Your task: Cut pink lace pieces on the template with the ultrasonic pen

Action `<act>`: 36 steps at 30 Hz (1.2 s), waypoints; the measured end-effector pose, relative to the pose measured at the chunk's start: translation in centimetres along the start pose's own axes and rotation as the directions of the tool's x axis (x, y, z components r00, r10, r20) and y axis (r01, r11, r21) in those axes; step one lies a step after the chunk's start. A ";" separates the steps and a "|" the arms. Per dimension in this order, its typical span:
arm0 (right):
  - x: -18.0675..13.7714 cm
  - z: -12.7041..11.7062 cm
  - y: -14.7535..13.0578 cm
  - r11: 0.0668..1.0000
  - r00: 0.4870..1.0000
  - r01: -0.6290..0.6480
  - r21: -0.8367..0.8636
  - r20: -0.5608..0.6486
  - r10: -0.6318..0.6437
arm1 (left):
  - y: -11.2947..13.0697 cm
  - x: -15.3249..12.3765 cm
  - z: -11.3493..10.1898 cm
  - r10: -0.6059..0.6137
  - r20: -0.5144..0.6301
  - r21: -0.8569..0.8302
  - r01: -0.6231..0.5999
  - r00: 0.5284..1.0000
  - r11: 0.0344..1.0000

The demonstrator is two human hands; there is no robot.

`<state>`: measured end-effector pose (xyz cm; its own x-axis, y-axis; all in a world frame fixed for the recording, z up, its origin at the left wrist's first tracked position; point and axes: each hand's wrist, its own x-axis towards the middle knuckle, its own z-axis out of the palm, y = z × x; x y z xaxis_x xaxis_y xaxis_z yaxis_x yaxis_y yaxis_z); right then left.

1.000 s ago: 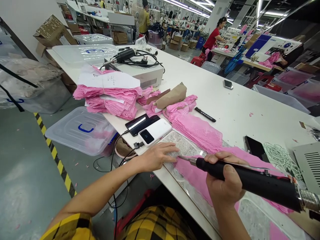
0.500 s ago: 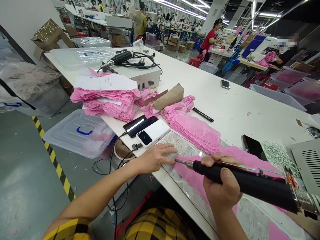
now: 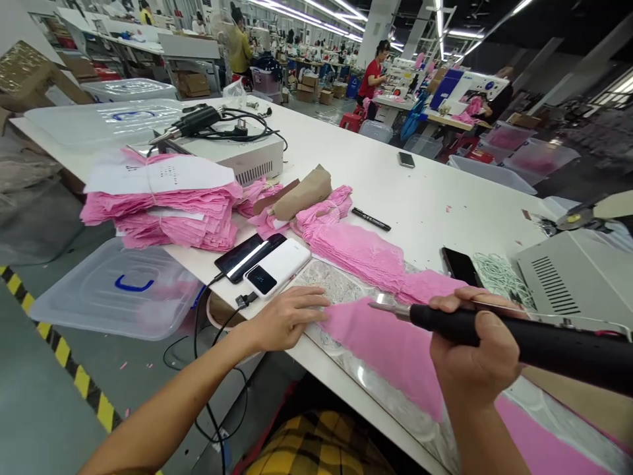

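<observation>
My right hand is closed around a black hot-cutting tool whose metal tip hovers just above a strip of pink lace laid on a glass plate. My left hand lies flat with fingers stretched out, pressing the left end of the pink lace at the table's near edge. A layered pile of pink lace pieces sits just behind the strip.
A white power bank and a black phone lie left of the plate. Tied pink bundles, a white control box, a marker, another phone, a grey machine. A lidded plastic bin stands on the floor. People work at distant tables.
The tool tip has drawn back to the right, away from my left fingertips, and lifted a little. My view has shifted rightward. My left hand stays on the lace.
</observation>
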<state>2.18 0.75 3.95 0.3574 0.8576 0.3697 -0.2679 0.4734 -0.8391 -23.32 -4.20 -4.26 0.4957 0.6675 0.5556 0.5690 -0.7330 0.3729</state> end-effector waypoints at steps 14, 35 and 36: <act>1.7 -1.1 2.3 0.998 0.998 0.058 0.029 0.011 -0.058 | 0.3 2.2 0.7 0.046 0.224 0.142 -0.079 0.973 0.987; 1.8 -1.4 3.3 0.998 0.999 0.053 0.037 -0.012 -0.053 | 0.5 5.9 3.2 0.114 0.276 0.192 -0.171 0.954 0.966; 1.9 -1.4 3.3 0.998 0.999 0.052 0.034 -0.009 -0.052 | 0.5 5.8 3.2 0.111 0.273 0.195 -0.168 0.955 0.966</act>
<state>3.21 3.62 1.31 0.3788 0.8302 0.4090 -0.2789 0.5238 -0.8049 -18.07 -0.24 -3.22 0.7161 0.5924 0.3691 0.5944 -0.7948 0.1224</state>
